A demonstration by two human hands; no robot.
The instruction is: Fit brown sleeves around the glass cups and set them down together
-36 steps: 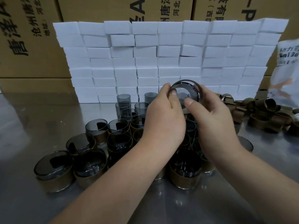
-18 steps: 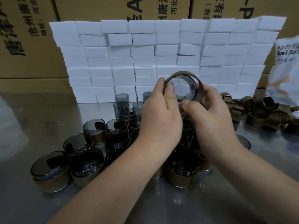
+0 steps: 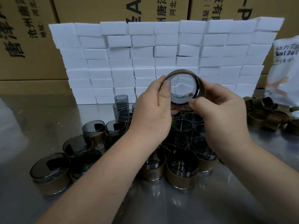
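Since a second ago the glass cup (image 3: pixel 182 88) has risen slightly and now shows against the white foam blocks (image 3: pixel 145 54). It has also turned more squarely to the camera.

- Cup: smoky grey, see-through, thin dark rim. It lies tipped on its side in the air, round face toward the viewer, blocks showing through it.
- Brown sleeve (image 3: pixel 201 88): a matte tan band wrapped around the cup wall, seen edge-on along the top and right.
- Left hand (image 3: pixel 152 110): curled round the cup's left side, thumb lying on the rim.
- Right hand (image 3: pixel 223 113): pinches the lower right, thumb at the rim, fingers behind the sleeve.
- Below the hands: sleeved cups (image 3: pixel 182 173) stand upright, packed close on the steel table (image 3: pixel 32 118).
- Bare cups (image 3: pixel 121 101): stacked behind them, near the blocks.
- Loose sleeves (image 3: pixel 265 113): heaped at the right, below a white bag (image 3: pixel 286 65).
- Cardboard boxes (image 3: pixel 24 38): behind everything.
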